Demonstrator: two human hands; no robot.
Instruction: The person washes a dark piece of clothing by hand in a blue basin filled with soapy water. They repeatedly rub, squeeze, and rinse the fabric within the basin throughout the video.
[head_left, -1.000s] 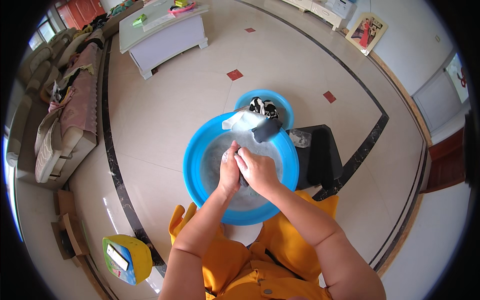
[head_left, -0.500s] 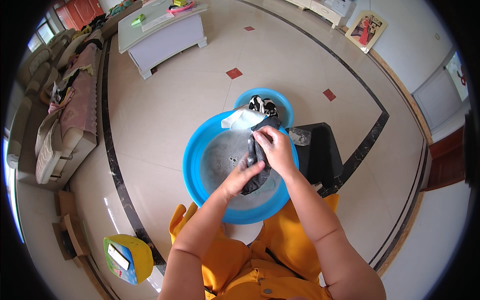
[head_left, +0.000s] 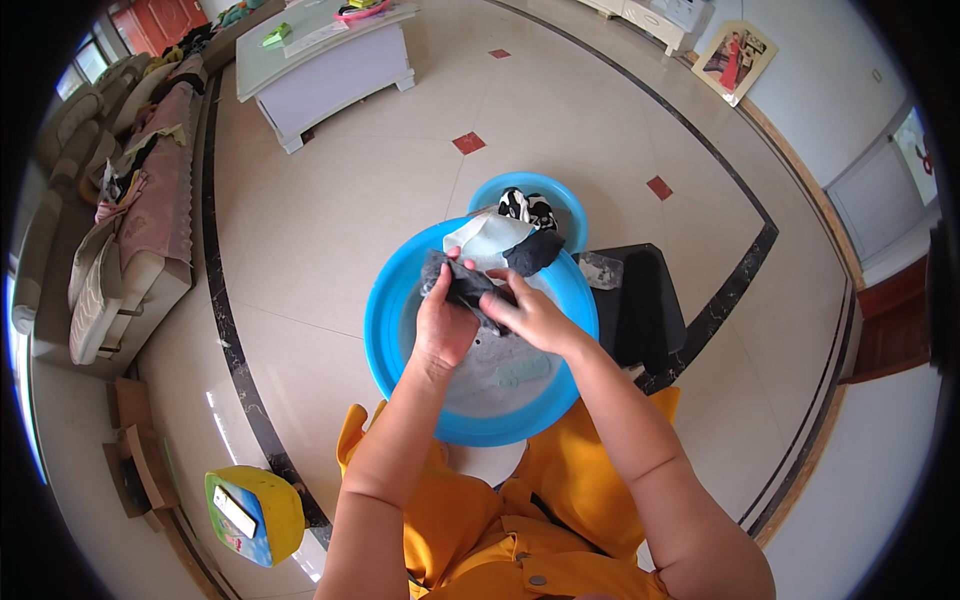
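A wet, dark grey piece of cloth [head_left: 468, 286] is bunched up between my two hands, above a large blue basin [head_left: 380, 345] of cloudy, sudsy water. My left hand [head_left: 443, 328] grips its left end, fingers wrapped round it. On the other end, my right hand [head_left: 530, 315] closes with thumb and fingers. A pale green oblong thing [head_left: 523, 370] shows in the water below. Over the basin's far rim lie a white cloth [head_left: 480, 240] and a black cloth [head_left: 536, 252]. Behind them, black-and-white patterned fabric [head_left: 527, 207] rests in a smaller blue basin [head_left: 573, 205].
To the right of the basin stands a black stool-like thing [head_left: 650, 310] with a translucent block or packet [head_left: 601, 270] on it. A yellow container [head_left: 285, 515] with a phone [head_left: 235, 510] on top is at lower left. A white table [head_left: 330, 95] and a sofa [head_left: 165, 230] stand farther off.
The grey cloth has gone from hanging upright to bunched sideways. Both hands have shifted, the left one up and away from me. The pale green thing in the water is now uncovered.
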